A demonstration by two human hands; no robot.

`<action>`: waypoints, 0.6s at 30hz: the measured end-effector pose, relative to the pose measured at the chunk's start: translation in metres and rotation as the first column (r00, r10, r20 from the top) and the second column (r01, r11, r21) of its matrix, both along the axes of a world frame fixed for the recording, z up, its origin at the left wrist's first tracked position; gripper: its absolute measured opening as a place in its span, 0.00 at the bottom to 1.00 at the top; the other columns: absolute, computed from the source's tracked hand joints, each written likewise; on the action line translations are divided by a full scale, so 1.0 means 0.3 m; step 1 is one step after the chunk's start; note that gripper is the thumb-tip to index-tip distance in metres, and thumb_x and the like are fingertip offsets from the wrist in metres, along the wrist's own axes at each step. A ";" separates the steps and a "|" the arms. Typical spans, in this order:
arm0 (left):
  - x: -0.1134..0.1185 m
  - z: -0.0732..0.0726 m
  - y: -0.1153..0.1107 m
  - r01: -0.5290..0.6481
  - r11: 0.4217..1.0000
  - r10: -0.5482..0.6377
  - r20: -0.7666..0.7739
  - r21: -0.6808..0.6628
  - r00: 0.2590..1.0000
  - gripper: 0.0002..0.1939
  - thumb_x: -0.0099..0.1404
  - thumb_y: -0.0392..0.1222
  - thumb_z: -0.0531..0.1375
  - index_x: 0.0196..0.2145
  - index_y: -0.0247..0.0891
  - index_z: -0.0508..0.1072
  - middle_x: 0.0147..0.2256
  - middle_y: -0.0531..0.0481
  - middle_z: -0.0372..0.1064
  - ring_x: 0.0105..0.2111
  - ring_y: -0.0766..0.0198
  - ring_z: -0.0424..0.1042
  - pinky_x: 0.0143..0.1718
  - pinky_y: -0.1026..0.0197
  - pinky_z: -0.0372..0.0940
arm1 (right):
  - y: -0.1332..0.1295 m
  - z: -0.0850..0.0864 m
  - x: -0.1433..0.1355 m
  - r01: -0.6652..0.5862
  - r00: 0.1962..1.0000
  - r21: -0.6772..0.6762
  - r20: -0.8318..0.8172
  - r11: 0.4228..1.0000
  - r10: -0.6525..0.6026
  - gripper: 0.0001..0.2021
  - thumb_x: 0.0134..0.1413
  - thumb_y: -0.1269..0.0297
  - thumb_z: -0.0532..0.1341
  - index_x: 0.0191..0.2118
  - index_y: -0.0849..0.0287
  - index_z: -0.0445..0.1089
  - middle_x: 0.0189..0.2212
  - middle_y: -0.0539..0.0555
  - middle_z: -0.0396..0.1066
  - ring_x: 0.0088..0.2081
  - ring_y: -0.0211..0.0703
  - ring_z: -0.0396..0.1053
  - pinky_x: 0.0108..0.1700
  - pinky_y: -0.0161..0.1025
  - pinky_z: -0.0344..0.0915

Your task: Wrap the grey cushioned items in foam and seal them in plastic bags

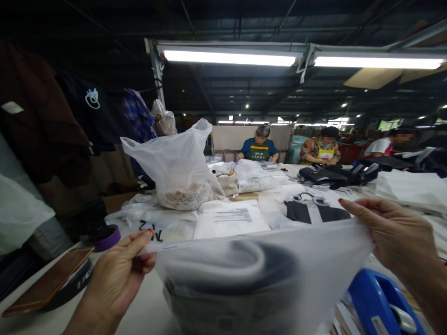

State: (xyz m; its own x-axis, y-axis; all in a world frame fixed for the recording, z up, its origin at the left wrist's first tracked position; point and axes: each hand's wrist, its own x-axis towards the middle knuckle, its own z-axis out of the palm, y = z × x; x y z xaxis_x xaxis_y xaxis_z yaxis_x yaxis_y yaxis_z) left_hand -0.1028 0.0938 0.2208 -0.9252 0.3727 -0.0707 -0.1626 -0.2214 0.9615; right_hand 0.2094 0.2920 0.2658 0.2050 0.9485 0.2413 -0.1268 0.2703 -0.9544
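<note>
Bag [265,279] was right in front of you, low over the near edge of the table [148,298], frosted see-through plastic pulled pretty tight across the top. Your left hand [120,270] had the top left corner pinched between thumb and fingers, so a narrow grip. Your right hand [398,237] had the other top corner, thumb on top, but the plastic hid the rest of those fingers, so I couldn't tell exactly how they were bent. Through the plastic you could see a bundle [226,302], dark and pale and folded-looking, too blurry to say what it was.

By your left wrist you had a phone [49,281] with an orange edge leaning on something black, and a purple roll of tape [108,238] just past it. Under your right arm sat a blue tool [382,300], kinda like a tape dispenser. Just beyond the bag lay a white sheet [228,217] with printed lines, and behind that stood a big white sack [179,167]. Black bags [324,176] were piled farther off to the right. Across the table sat a person in a green apron [257,152], with another in a yellow apron [325,152] beside them.
</note>
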 end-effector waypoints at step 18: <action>0.077 -0.049 0.064 -0.079 0.991 -0.130 -0.916 -0.107 -0.380 0.10 0.61 0.25 0.50 0.33 0.34 0.68 0.30 0.49 0.67 0.35 0.62 0.66 0.44 0.55 0.59 | 0.037 -0.050 0.054 0.096 0.662 0.637 0.533 0.765 -0.527 0.20 0.45 0.45 0.60 0.28 0.59 0.71 0.24 0.54 0.67 0.25 0.42 0.65 0.27 0.41 0.63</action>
State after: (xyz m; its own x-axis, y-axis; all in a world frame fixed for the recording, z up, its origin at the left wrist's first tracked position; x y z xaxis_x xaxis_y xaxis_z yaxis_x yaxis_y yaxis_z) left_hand -0.0797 0.1129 0.2062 0.2567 0.4871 0.8348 0.9655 -0.1676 -0.1991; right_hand 0.2255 0.3030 0.2506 0.0473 0.5282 0.8478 0.6516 0.6270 -0.4270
